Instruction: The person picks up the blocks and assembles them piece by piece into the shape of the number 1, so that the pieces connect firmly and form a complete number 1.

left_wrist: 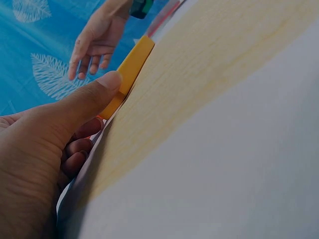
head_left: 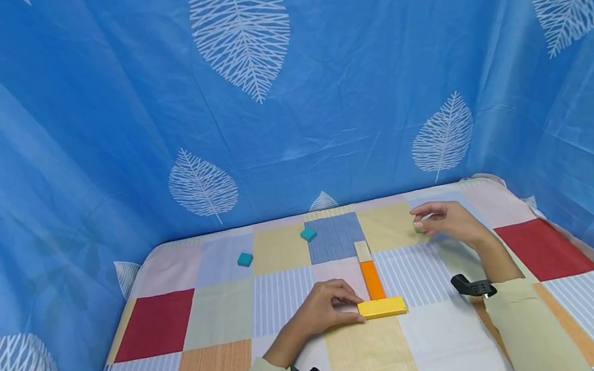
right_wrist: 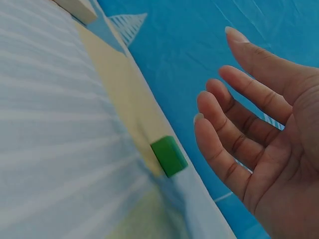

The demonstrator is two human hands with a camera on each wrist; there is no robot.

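With thumb and fingers my left hand (head_left: pixel 325 306) pinches the left end of a yellow block (head_left: pixel 383 307), which lies flat and crosswise on the cloth. The thumb lies along the block's near side in the left wrist view. Behind it an orange block (head_left: pixel 372 279) runs away from me, with a cream block (head_left: pixel 363 251) at its far end; together they form an upside-down T. At the right, my right hand (head_left: pixel 449 221) is raised with loosely bent fingers and nothing in them. Close by, a small green block (right_wrist: pixel 169 156) rests on the cloth, mostly hidden behind that hand in the head view.
Two small teal blocks lie toward the back: one (head_left: pixel 245 259) at the left, another (head_left: pixel 308 234) nearer the middle. A patchwork cloth (head_left: pixel 212 313) covers the table. Blue curtains (head_left: pixel 319 108) with white leaf prints enclose the back and both sides.
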